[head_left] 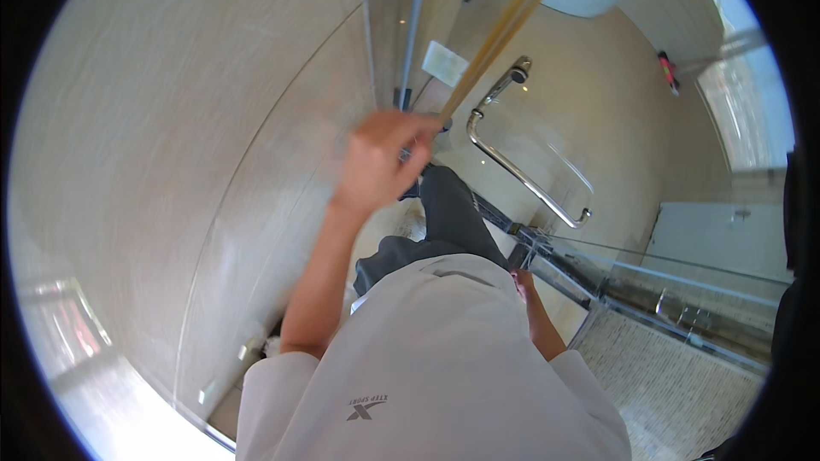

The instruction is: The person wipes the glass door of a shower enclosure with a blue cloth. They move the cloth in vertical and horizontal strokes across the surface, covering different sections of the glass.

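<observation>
My left hand (384,158) is raised in front of me, its fingers curled and slightly smeared by motion. The fingertips meet the lower end of a long, thin yellowish strip (504,27), which runs up toward the top edge; whether it is a pole or the edge of the glass is unclear. To the right of this hand, a bent chrome door handle (531,181) is fixed to clear glass. My right hand (520,280) hangs low by my side, half hidden by my white shirt (427,350), and its fingers cannot be made out.
A white toilet (576,0) stands at the far side. Dark metal framing (589,286) crosses the floor on the right, next to a textured mat-like floor (658,367). A beige tiled wall (213,60) rises on the left. A white panel (722,235) is at the far right.
</observation>
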### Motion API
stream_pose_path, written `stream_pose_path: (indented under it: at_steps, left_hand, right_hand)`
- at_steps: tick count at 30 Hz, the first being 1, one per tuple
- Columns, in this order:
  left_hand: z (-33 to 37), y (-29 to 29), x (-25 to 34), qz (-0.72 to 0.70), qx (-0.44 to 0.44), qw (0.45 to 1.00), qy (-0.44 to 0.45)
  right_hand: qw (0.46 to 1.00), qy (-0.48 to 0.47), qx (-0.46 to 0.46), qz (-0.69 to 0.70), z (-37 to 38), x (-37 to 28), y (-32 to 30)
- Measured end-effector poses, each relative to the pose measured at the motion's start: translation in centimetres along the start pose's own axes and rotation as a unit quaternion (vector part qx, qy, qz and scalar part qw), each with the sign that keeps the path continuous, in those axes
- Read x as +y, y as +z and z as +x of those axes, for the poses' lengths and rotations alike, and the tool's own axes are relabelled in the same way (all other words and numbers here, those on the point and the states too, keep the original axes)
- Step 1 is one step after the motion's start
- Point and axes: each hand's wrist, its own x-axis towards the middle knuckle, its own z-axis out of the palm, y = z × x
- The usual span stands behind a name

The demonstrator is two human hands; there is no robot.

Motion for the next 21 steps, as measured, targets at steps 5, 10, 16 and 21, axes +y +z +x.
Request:
stream_pose_path:
  at_steps: [5, 10, 16, 21]
  left_hand:
    - [-27.0, 6.1, -5.9, 0.194, -0.316, 0.869, -0.328]
    - [-43.3, 2.7, -0.7, 0.093, -0.189, 0.755, -0.621]
    - [-48.0, 3.3, 1.7, 0.244, -0.132, 0.666, -0.693]
    - [-35.9, 12.4, 2.3, 0.066, -0.044, 0.74, -0.668]
  right_hand:
    - [0.907, -0.283, 0.046, -0.309, 7.4, -2.8, -1.3]
    - [0.952, -0.264, -0.073, -0.136, 6.3, -16.4, 0.2]
    - [0.922, -0.276, -0.215, -0.164, 6.9, -25.3, 2.4]
    - [0.906, -0.284, -0.3, -0.098, 6.9, -22.1, 6.1]
